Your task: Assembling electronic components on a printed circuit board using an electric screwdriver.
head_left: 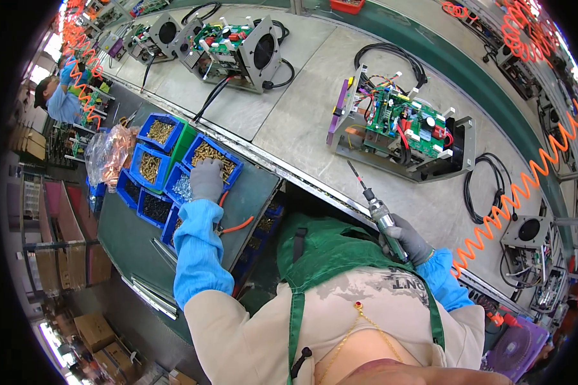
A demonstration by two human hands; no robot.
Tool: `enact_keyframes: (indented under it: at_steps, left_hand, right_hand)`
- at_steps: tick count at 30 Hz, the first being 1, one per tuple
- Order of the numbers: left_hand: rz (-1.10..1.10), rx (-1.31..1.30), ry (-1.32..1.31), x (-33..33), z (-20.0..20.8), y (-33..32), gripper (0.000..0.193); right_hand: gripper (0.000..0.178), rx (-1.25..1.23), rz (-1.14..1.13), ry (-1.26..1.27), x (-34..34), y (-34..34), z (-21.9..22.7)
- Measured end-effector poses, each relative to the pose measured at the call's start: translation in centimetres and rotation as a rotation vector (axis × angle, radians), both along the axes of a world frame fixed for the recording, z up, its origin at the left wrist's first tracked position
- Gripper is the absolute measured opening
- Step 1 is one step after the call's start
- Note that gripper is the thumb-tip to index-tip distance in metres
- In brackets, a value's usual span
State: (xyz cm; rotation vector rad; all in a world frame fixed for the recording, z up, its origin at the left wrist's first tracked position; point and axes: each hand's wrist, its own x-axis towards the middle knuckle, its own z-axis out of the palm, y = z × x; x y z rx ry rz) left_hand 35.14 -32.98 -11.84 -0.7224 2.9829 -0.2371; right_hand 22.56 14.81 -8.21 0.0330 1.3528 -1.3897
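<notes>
My right hand, in a grey glove, is wrapped round a power screwdriver with a silver body and green grip. Its thin bit points up and left toward an open metal chassis with a green circuit board, and is apart from it. My left hand, also gloved, is over the near edge of a blue bin of brass-coloured screws. The fingers of that hand curl down at the screws; what they pinch, if anything, is hidden. A smaller bin of silvery pieces lies just beside it.
More blue bins of screws cluster on the green side table. Orange-handled pliers lie near my left sleeve. Other chassis with black cables stand along the metal bench. A coiled orange hose hangs at right. Another person works far left.
</notes>
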Motion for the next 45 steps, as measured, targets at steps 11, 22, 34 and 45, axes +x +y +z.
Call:
enact_keyframes:
  at_steps: [11, 22, 34, 45]
  left_hand:
    - [-0.025, 0.055, 0.036, 0.1, -0.4, -1.2, 0.013]
    - [0.460, 1.764, 0.993, -4.2, 2.7, 8.7, 0.020]
    - [0.173, 2.735, 0.825, -7.4, 0.1, 16.0, 0.032]
    - [0.251, 2.112, 0.644, -7.4, 2.0, 14.7, 0.029]
  right_hand:
    - [0.065, 0.009, 0.039, 0.050, 0.3, 0.0, -0.1]
    - [0.096, -0.075, 0.180, 0.263, 0.2, -1.5, 2.4]
    - [0.102, -0.089, 0.370, 0.600, 0.0, -3.8, 4.9]
    - [0.098, -0.027, 0.410, 0.656, 0.3, -3.9, 4.6]
